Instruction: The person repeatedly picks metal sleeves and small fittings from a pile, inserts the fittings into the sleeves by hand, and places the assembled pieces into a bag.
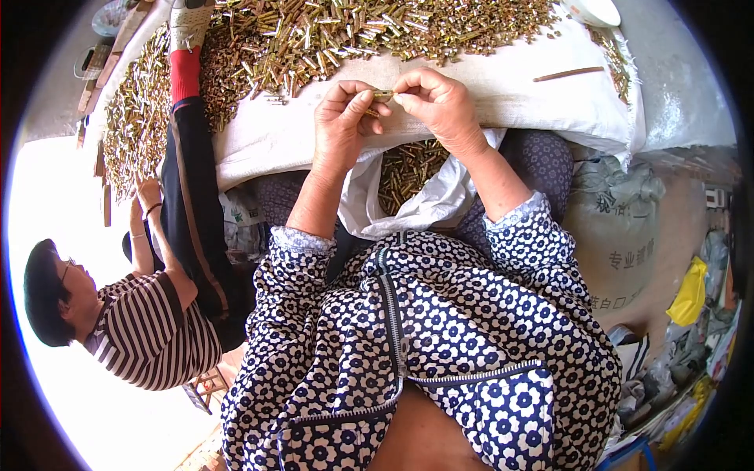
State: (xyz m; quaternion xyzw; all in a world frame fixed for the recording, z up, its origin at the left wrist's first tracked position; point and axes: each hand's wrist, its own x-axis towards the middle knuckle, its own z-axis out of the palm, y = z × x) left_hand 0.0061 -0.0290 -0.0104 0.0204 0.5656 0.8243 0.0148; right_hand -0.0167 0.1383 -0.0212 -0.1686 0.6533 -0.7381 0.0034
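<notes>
Over the near edge of the cloth-covered table, my left hand (343,125) pinches a small brass-coloured metal piece (382,94) between thumb and forefinger. Another such piece seems tucked under its curled fingers. My right hand (441,111) closes thumb and forefinger on the other end of the pinched piece; its exact shape is too small to make out. Just beyond both hands spreads a large heap of similar slim brass-coloured pieces (314,39). Below them, in my lap, a white plastic bag (357,196) gapes, with many brass-coloured pieces (407,173) inside.
A thin brown stick (569,74) lies on the white cloth (503,86) at right. At left, a person in a striped top (153,330) reaches to the heap, and a red-socked leg (185,74) crosses it. A white bowl (595,11) stands far right. Plastic sacks (628,235) lie on the right.
</notes>
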